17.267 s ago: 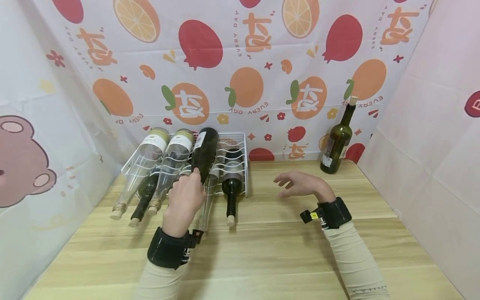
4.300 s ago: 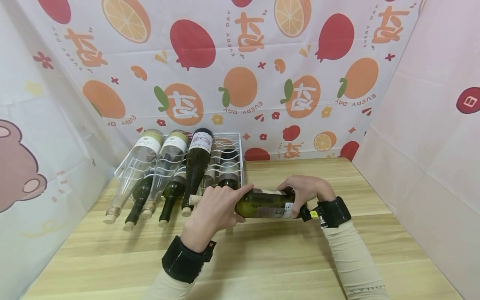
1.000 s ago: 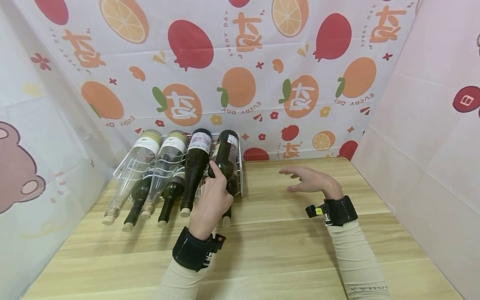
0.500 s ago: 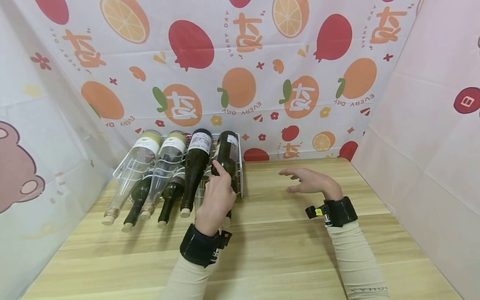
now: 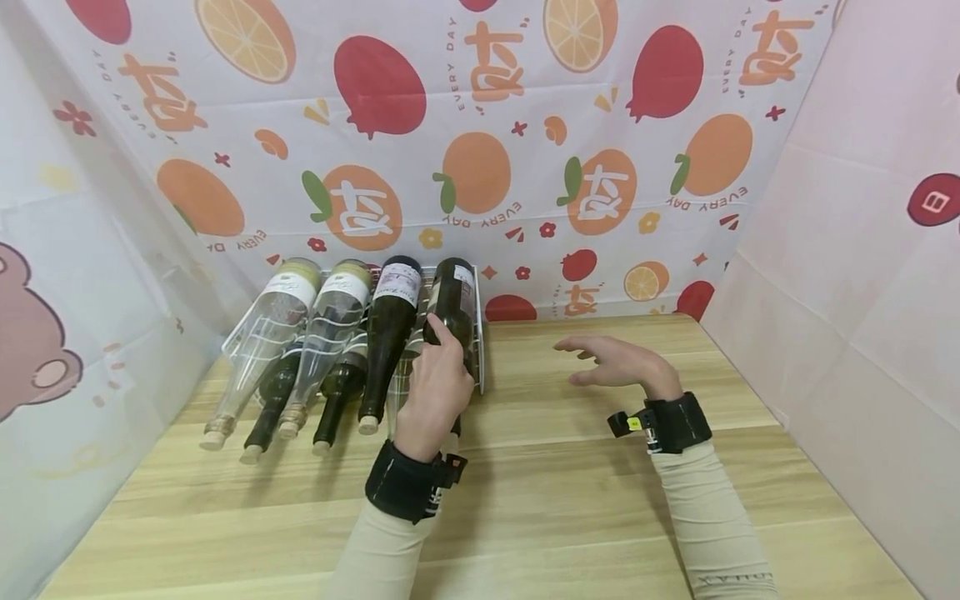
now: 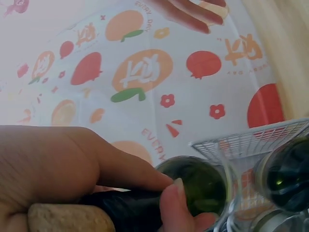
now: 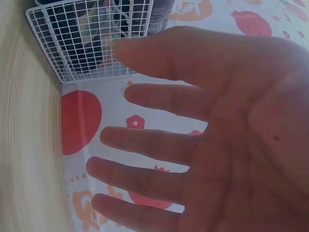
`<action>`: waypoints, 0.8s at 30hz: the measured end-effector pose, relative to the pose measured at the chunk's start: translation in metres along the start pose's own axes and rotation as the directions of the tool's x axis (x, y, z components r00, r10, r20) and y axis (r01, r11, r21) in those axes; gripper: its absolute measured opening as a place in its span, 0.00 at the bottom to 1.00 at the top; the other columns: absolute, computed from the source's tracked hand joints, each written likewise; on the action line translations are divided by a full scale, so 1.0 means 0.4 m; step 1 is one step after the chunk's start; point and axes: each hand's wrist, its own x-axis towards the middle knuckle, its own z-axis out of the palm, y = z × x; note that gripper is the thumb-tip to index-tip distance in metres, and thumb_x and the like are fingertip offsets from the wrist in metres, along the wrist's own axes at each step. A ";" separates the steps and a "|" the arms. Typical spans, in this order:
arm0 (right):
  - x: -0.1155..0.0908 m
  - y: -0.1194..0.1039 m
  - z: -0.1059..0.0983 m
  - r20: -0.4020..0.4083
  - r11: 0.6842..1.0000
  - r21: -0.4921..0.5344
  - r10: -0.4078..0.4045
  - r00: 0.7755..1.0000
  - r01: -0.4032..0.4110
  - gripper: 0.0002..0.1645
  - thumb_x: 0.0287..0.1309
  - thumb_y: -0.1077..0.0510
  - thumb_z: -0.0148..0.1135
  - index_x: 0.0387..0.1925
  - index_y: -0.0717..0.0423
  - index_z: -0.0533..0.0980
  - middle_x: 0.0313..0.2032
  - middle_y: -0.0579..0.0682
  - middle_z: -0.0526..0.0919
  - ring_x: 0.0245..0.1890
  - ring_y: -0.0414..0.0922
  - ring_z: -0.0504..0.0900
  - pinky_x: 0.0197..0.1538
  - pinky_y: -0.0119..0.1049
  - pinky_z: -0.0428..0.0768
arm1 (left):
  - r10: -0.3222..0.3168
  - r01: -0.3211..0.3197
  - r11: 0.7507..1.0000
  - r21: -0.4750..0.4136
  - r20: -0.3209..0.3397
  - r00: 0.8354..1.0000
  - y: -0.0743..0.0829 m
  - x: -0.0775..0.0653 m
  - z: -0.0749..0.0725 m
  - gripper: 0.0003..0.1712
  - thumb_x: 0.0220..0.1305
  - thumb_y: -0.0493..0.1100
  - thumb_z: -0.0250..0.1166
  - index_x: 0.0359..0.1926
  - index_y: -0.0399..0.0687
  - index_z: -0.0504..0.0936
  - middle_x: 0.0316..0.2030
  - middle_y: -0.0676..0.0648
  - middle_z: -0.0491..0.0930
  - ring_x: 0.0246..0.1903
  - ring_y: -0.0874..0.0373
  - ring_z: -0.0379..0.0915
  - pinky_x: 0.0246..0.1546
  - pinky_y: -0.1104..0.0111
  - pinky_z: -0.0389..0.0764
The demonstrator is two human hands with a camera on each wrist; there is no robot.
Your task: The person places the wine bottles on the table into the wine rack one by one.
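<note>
My left hand [image 5: 435, 387] grips a dark green wine bottle [image 5: 453, 292] by the neck. The bottle lies on the upper tier of a white wire rack [image 5: 481, 354], at its right end, neck toward me. The left wrist view shows the bottle's cork [image 6: 70, 218] beside the palm and thumb and fingers around the neck. To the left rests a dark labelled bottle [image 5: 392, 329]. My right hand [image 5: 618, 362] hovers over the table right of the rack, fingers extended, holding nothing; its spread fingers [image 7: 145, 145] show in the right wrist view.
Two clear bottles with white labels [image 5: 291, 287] lie at the rack's upper left. Corked dark bottles [image 5: 277, 387] fill the lower tier, necks jutting over the wooden table [image 5: 570, 500]. A fruit-print curtain [image 5: 525, 192] closes off the back.
The green bottle stood upright at back right, was then held sideways in both hands, and now lies on the rack. My right hand has released it. Lately the left hand shifted slightly right.
</note>
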 end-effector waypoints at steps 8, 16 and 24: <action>0.007 0.003 -0.004 0.004 1.000 0.000 -0.013 1.000 0.013 0.37 0.68 0.57 0.64 0.74 0.61 0.65 0.72 0.63 0.71 0.69 0.65 0.73 0.69 0.63 0.72 | -0.010 0.018 0.996 -0.085 0.097 0.995 -0.008 0.014 -0.006 0.50 0.69 0.34 0.52 0.79 0.27 0.30 0.29 0.35 0.72 0.12 0.56 0.57 0.16 0.68 0.56; 0.006 0.001 0.005 0.004 1.000 -0.002 -0.008 1.000 0.008 0.36 0.68 0.57 0.64 0.74 0.59 0.66 0.72 0.62 0.72 0.69 0.64 0.74 0.69 0.61 0.73 | -0.019 0.030 0.996 -0.087 0.122 0.992 -0.008 0.013 -0.007 0.51 0.67 0.32 0.52 0.80 0.30 0.30 0.27 0.37 0.73 0.12 0.56 0.56 0.17 0.68 0.55; 0.006 0.004 0.010 0.003 1.000 0.000 0.013 1.000 -0.013 0.36 0.68 0.54 0.64 0.74 0.58 0.66 0.72 0.61 0.72 0.69 0.64 0.75 0.68 0.61 0.75 | 0.006 -0.001 0.997 -0.076 0.061 0.998 -0.011 0.013 0.003 0.48 0.69 0.33 0.54 0.81 0.32 0.37 0.45 0.24 0.76 0.20 0.47 0.69 0.20 0.65 0.62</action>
